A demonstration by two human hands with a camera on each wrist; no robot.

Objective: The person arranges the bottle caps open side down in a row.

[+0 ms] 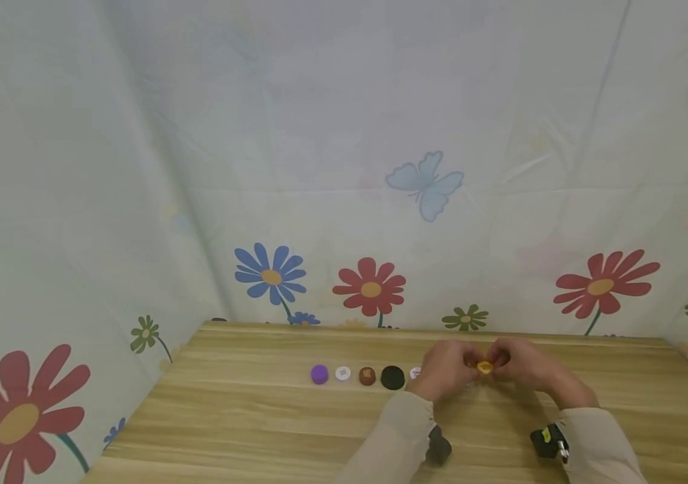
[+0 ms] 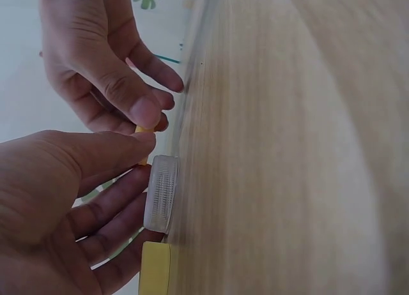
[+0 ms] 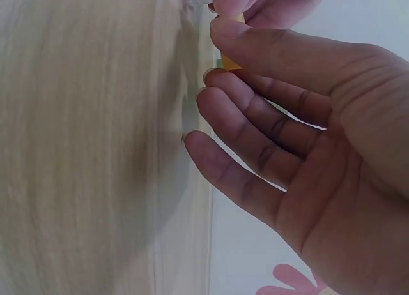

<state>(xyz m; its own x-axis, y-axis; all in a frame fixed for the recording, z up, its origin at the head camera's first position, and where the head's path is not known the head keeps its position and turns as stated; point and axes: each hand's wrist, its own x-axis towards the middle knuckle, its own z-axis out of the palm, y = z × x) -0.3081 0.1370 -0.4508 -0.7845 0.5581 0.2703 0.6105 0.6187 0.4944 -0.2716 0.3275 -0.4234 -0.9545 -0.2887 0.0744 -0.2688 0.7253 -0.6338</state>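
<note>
An orange-yellow bottle cap is between my two hands, close over the wooden table. My left hand pinches one side of it with thumb and fingertips. From the other side, my right hand pinches it as well; the right wrist view shows the cap's edge between thumb and index finger, the other fingers spread loosely. Just beneath the left fingers in the left wrist view are a clear ribbed cap and a yellow cap.
Left of my hands, a row of caps runs along the table: purple, white, brown, black and a white one with red print, partly hidden by the left hand. A flowered curtain stands behind.
</note>
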